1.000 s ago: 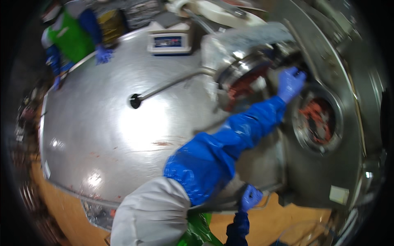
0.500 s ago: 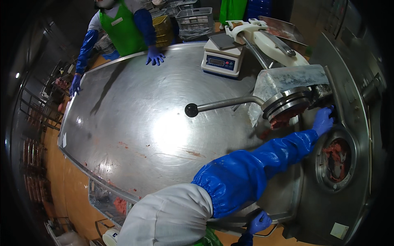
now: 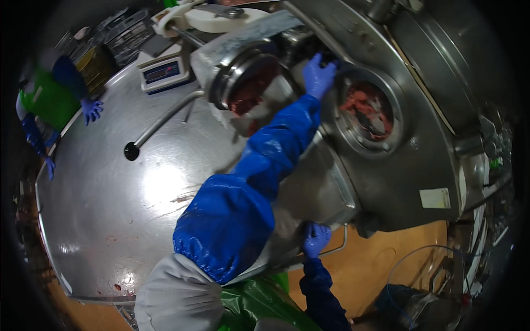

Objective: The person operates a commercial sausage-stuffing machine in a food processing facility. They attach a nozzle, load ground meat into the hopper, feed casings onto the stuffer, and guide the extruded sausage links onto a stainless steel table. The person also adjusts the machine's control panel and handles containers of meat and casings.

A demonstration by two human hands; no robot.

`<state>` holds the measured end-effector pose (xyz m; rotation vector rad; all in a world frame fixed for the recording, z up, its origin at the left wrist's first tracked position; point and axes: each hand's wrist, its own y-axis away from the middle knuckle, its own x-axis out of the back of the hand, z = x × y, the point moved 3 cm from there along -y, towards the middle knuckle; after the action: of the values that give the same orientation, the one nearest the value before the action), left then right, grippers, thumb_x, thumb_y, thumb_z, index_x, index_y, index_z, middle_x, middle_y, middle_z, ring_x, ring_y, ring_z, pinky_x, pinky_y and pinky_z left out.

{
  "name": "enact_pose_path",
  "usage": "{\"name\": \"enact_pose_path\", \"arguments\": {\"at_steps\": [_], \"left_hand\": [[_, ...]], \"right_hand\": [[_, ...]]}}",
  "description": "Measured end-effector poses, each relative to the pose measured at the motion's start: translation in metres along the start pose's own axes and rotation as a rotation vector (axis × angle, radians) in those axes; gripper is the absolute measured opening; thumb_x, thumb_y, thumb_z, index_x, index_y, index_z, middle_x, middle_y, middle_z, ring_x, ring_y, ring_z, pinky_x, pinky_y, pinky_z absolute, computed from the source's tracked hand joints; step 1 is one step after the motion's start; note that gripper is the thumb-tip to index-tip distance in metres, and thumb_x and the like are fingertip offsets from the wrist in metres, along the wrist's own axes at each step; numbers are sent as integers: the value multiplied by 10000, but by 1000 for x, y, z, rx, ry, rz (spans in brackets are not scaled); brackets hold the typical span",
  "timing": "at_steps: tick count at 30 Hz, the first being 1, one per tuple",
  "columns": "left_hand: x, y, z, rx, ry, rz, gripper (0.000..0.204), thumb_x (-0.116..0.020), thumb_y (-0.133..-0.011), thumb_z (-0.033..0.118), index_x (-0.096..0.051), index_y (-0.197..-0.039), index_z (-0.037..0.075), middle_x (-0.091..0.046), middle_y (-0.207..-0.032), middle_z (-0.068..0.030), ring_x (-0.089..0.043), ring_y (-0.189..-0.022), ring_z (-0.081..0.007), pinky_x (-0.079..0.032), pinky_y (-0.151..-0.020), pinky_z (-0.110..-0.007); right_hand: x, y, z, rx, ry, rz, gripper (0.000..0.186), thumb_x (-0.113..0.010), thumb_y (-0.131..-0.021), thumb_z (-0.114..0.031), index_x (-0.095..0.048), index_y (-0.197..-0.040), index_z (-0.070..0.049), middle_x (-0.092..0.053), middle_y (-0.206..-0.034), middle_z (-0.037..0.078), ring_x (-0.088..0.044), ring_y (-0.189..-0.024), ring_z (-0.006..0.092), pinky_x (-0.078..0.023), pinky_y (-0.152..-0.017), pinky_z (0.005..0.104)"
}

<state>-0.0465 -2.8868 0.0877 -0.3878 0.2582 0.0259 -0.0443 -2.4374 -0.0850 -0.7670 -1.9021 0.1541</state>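
My left arm, in a blue sleeve cover, reaches across the steel table. My left hand [image 3: 319,77], gloved in purple, is closed at the dark hinge area beside the swung-out metal outlet [image 3: 243,77]; what its fingers grip is hidden. Red ground meat [image 3: 254,94] fills that outlet's mouth. Right of the hand, a round machine opening [image 3: 337,118] holds more meat scraps [image 3: 361,107]. My right hand [image 3: 316,240], also gloved, has its fingers curled over the near table edge, close to a bent metal rail [image 3: 343,240].
A long lever with a black knob [image 3: 131,151] juts over the steel table [image 3: 116,204]. A white scale [image 3: 164,71] stands at the back. Across the table, a person in a green apron [image 3: 52,99] rests gloved hands on its edge. Crates [image 3: 127,27] are stacked behind.
The view has turned rightward, so the table and outlet appear farther left and more floor shows at right. My left hand is still by the hinge; my right hand remains near the table edge.
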Motion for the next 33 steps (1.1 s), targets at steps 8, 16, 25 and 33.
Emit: {"name": "enact_pose_path", "arguments": {"at_steps": [8,16,25,33], "left_hand": [[57,69,67,130,-214,-141,509,-664,-891,235,-537,-1328,6,-645,-1201,-183,-639,-1071,-223,-495,-913,-324],[323,120,284,-739,-1419,230,217,-592,-931,158,-694,-1086,44,-695,-1047,-125,-618,-977,-287,-431,-899,-383],[393,95,231,357,-1304,-571,412,-473,-1007,383,-683,-988,29,-711,-742,-69,-612,-571,-156,-480,-562,-327],[267,181,226,740,-692,-1083,349,-691,-880,318,-727,-938,-25,-713,-853,-120,-646,-818,-160,-502,-783,-312]], "right_hand": [[1,4,-2,-118,-54,-101,60,-704,-797,-179,-697,-803,-119,-633,-753,70,-571,-799,302,-436,-751,438],[3,7,-7,-93,-66,-29,90,-699,-818,-202,-708,-804,-114,-649,-747,69,-574,-774,301,-443,-716,440],[5,-3,-13,-36,-75,-4,110,-703,-821,-197,-713,-804,-89,-627,-711,81,-561,-737,286,-438,-692,426],[67,-59,-110,-239,-804,-186,277,-682,-860,-220,-685,-1098,-78,-654,-1029,105,-601,-987,246,-463,-870,379]]}}
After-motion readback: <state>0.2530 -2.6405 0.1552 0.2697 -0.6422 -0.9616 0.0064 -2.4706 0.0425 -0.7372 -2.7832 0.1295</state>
